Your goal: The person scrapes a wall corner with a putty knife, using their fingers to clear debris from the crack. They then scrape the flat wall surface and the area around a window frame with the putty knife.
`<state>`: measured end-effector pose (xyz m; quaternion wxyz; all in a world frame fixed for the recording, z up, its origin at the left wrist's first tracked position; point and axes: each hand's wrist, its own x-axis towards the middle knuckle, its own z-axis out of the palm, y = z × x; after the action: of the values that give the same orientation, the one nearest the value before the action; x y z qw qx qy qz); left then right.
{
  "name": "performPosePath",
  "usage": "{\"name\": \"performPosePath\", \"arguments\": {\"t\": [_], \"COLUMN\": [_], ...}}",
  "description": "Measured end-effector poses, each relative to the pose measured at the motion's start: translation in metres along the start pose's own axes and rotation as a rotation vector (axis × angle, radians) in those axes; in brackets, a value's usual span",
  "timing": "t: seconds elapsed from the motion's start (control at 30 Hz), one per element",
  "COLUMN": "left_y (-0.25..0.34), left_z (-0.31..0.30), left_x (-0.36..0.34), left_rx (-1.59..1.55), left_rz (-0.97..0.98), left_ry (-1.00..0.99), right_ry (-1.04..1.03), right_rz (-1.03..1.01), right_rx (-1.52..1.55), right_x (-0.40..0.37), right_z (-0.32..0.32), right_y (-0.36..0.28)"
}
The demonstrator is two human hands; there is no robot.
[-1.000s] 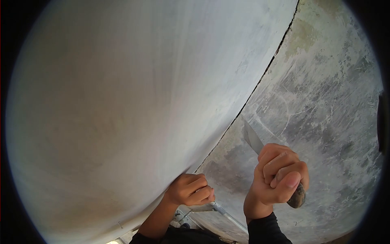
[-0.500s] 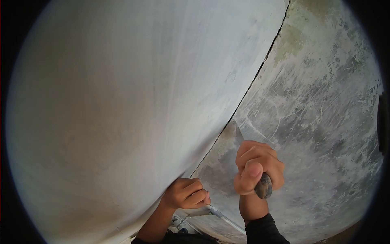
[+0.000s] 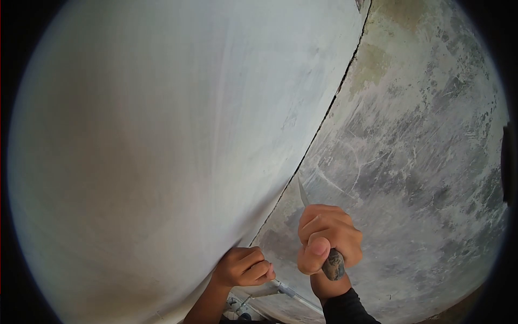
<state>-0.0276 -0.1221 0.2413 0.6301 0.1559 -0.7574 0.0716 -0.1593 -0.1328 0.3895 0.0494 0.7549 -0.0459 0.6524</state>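
My right hand (image 3: 330,235) is closed around the dark, mottled handle (image 3: 334,264) of a knife. Its narrow pointed blade (image 3: 303,191) sticks out past my fingers, with the tip at or very near a dark crack (image 3: 314,139). This crack runs between a smooth pale wall (image 3: 151,135) and a rough grey surface (image 3: 410,162). Lower down, my left hand (image 3: 246,267) is curled into a fist against the pale wall, close to the crack's lower end. Whatever its fingers hold, if anything, is hidden.
A thin grey pipe (image 3: 297,296) runs below my hands, between the wrists. Pipe fittings (image 3: 241,309) show at the bottom edge. A dark object (image 3: 507,162) stands at the far right edge.
The view has shifted, so both hands and the crack appear lower or further left. My right hand still grips the knife, its tip still by the crack; my left fist stays against the wall.
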Motion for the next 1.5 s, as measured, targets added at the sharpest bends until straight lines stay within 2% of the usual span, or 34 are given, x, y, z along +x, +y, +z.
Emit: {"name": "performPosePath", "arguments": {"t": [0.07,0.17,0.27,0.37,0.5,0.63,0.73,0.83,0.93,1.03,1.23,1.33,1.43,1.5], "left_y": [-0.003,0.001,-0.002,0.000,-0.002,-0.002,-0.002,-0.003,-0.002,-0.003,-0.002,-0.001,-0.003,-0.005], "left_z": [-0.002,0.001,0.002,0.001,0.001,0.003,0.002,0.004,0.002,0.004,0.003,0.003,0.004,0.007], "left_x": [0.002,-0.002,-0.001,-0.003,-0.002,-0.002,-0.006,-0.004,-0.002,-0.002,-0.002,-0.001,0.002,0.000], "left_rx": [0.009,-0.012,-0.021,-0.013,-0.006,0.001,0.005,-0.011,0.003,-0.012,0.000,0.010,-0.028,-0.014], "left_rz": [0.005,0.002,0.005,-0.003,0.013,0.016,-0.004,0.018,0.018,0.025,0.005,0.009,0.026,0.038], "left_ry": [-0.007,0.003,0.014,-0.002,0.005,0.006,-0.007,0.003,-0.002,0.015,-0.009,-0.020,-0.017,0.003], "right_ry": [0.014,0.040,0.020,0.007,-0.021,-0.013,0.019,0.021,0.008,0.003,0.020,-0.025,0.017,-0.005], "right_rz": [-0.018,0.025,-0.016,0.036,-0.024,-0.007,-0.070,-0.032,-0.014,0.032,0.022,0.031,-0.070,-0.014], "right_rx": [0.105,-0.053,0.046,-0.074,0.037,-0.064,0.093,-0.052,0.006,-0.059,0.050,-0.024,0.123,-0.019], "right_x": [0.003,-0.005,0.005,0.007,0.003,-0.003,0.000,-0.002,0.001,-0.003,-0.005,-0.006,-0.002,-0.002], "right_z": [-0.001,0.001,0.000,-0.002,0.002,0.005,0.002,0.007,0.002,-0.003,-0.011,-0.005,-0.006,-0.005], "right_y": [-0.021,0.017,-0.018,0.003,-0.018,0.007,-0.015,0.012,-0.008,0.003,-0.014,0.000,-0.025,-0.002]}}
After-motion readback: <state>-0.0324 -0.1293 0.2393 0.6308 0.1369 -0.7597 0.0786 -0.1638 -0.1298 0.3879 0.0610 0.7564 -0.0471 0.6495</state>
